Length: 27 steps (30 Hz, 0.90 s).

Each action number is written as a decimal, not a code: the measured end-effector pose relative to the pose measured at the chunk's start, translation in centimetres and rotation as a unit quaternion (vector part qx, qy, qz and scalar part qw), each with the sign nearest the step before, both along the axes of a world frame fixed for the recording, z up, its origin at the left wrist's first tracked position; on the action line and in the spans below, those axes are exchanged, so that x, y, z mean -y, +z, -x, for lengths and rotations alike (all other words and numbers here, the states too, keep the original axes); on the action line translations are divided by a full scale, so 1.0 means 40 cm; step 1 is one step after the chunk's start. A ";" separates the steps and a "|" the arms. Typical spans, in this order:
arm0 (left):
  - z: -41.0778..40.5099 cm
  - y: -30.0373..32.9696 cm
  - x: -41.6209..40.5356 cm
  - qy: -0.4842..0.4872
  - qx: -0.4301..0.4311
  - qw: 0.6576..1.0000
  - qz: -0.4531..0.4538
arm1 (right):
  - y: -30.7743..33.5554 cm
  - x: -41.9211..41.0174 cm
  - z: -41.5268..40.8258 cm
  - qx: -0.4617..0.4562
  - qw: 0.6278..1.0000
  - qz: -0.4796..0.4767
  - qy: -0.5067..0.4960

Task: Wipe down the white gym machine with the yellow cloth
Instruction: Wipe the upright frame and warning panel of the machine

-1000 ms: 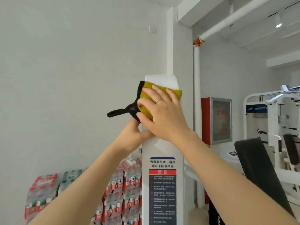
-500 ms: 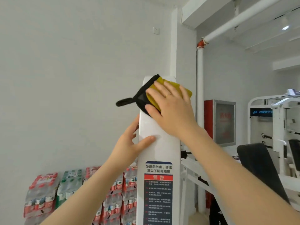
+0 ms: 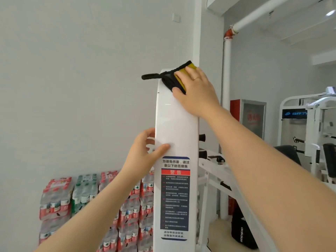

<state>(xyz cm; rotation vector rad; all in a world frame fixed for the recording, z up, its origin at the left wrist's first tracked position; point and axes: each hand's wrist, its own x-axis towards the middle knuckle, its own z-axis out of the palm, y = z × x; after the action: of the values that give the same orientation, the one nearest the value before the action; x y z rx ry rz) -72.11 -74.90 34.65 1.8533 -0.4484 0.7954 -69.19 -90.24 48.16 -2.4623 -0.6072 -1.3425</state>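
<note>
bright, even light | ceiling lamp (image 3: 330, 13) glares | edges bowed | slightly soft

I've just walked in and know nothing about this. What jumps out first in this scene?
Centre frame stands a tall white gym machine column, with the right hand pressing a yellow cloth flat against its top. Lower down, the left hand grips the column's left edge, just above a warning label in dark print. Behind, at lower left, shrink-wrapped packs of water bottles are stacked against the wall.
</note>
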 end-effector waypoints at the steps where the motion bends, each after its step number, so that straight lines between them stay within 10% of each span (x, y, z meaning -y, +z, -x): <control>1: 0.006 -0.005 -0.003 -0.004 0.000 1.000 -0.009 | -0.019 0.002 0.003 0.012 1.000 -0.006 0.013; 11: 0.067 -0.180 0.007 -0.020 -0.010 1.000 -0.014 | -0.591 0.021 0.054 0.041 0.997 -0.019 0.068; 19: 0.082 -0.201 -0.038 -0.078 -0.097 0.992 -0.016 | -0.375 -0.008 0.054 0.110 0.993 0.003 0.030; 27: 0.106 -0.230 -0.103 -0.083 -0.108 0.991 -0.003 | -0.477 -0.007 0.049 0.179 0.946 0.270 0.002</control>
<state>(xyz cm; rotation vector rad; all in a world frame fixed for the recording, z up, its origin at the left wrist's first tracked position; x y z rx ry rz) -76.36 -70.78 25.43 1.8560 -0.4593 0.4761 -71.14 -89.95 29.09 -2.6142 -1.2053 -1.8431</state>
